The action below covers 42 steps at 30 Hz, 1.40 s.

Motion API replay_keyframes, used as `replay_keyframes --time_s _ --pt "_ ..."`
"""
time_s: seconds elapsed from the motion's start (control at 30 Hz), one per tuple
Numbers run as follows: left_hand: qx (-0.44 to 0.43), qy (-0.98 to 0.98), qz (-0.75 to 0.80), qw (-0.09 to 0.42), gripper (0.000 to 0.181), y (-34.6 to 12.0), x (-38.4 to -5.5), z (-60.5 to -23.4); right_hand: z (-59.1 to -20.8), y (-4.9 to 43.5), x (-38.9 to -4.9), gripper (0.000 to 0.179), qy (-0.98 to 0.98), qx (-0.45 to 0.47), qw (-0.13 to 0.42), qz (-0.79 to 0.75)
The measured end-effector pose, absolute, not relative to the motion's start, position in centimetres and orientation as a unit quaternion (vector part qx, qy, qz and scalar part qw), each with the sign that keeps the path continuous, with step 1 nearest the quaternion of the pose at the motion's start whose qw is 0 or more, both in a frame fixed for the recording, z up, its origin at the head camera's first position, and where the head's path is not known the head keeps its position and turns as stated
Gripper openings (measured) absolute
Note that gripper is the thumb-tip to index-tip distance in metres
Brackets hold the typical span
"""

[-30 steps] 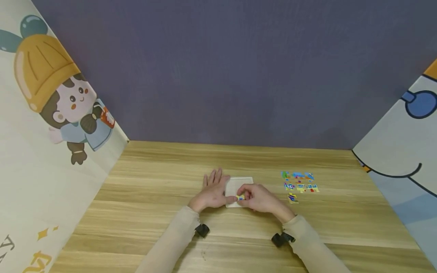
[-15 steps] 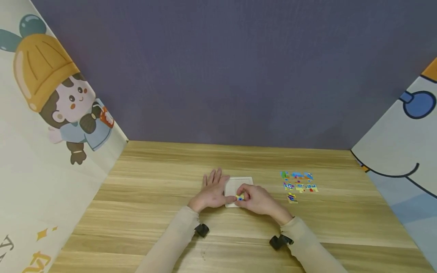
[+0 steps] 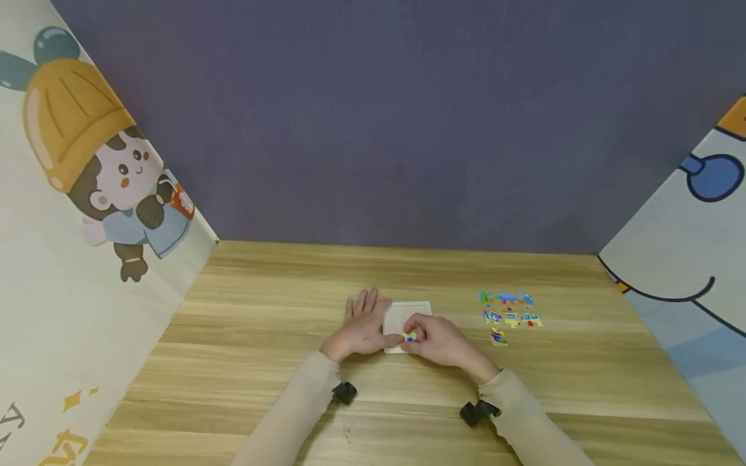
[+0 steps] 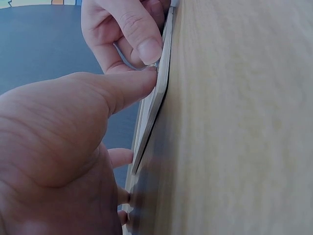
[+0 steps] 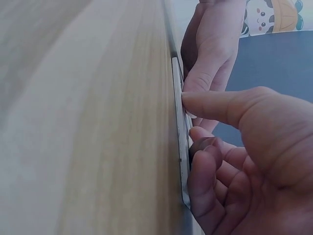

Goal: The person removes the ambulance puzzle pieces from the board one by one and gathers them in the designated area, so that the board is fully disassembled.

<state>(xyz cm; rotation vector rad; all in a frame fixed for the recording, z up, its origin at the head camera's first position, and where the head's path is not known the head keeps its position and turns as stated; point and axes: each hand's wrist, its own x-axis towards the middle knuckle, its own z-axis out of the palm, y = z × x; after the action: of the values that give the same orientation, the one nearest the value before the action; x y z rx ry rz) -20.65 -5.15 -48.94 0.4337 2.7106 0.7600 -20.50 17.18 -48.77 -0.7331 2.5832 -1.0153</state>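
Observation:
A pale, shallow puzzle board (image 3: 415,309) lies flat on the wooden table, partly covered by both hands. My left hand (image 3: 362,333) rests along its left side with fingers spread, and the thumb reaches over the board beside a small yellow-and-blue puzzle piece (image 3: 410,337). That piece sits low on the board, where my right hand (image 3: 440,340) pinches it between thumb and curled finger. From the left wrist view, the left thumb (image 4: 142,83) meets the board close to the right thumb. The right wrist view shows the board's edge (image 5: 181,142) but hides the piece.
Several colourful puzzle pieces (image 3: 511,317) lie in rough rows on the table (image 3: 280,310) to the right of the board. A dark panel (image 3: 373,129) rises behind the table, with cartoon-printed walls at left and right.
Almost nothing differs. The right hand and wrist have shifted very slightly left, still holding the puzzle piece at the same part of the board; the left hand stays in place.

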Motion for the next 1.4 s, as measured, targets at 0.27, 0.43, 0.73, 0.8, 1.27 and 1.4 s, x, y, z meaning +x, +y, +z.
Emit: replay_keyframes --time_s 0.27,0.43,0.73,0.8,1.27,1.4 --pt "0.149 0.942 0.263 0.145 0.085 -5.1 -20.6 -48.9 -49.0 17.3 -20.5 0.023 0.888 -0.261 0.135 -0.355" --pt "0.148 0.945 0.252 0.144 0.085 -5.0 -20.5 -48.7 -49.1 17.5 -20.6 0.024 0.885 -0.261 0.139 -0.359" --pt "0.155 0.942 0.263 0.142 0.084 -5.2 -20.5 -49.0 -49.2 17.4 -20.6 0.023 0.886 -0.248 0.144 -0.365" --pt "0.155 0.941 0.266 0.142 0.080 -5.3 -20.7 -49.3 -49.2 17.4 -20.7 0.023 0.886 -0.245 0.145 -0.366" --pt "0.156 0.941 0.267 0.139 0.079 -5.4 -21.1 -50.0 -49.2 17.4 -20.8 0.025 0.886 -0.240 0.143 -0.371" --pt "0.155 0.941 0.265 0.142 0.079 -5.4 -20.9 -49.7 -49.2 17.4 -21.0 0.028 0.886 -0.238 0.142 -0.372"
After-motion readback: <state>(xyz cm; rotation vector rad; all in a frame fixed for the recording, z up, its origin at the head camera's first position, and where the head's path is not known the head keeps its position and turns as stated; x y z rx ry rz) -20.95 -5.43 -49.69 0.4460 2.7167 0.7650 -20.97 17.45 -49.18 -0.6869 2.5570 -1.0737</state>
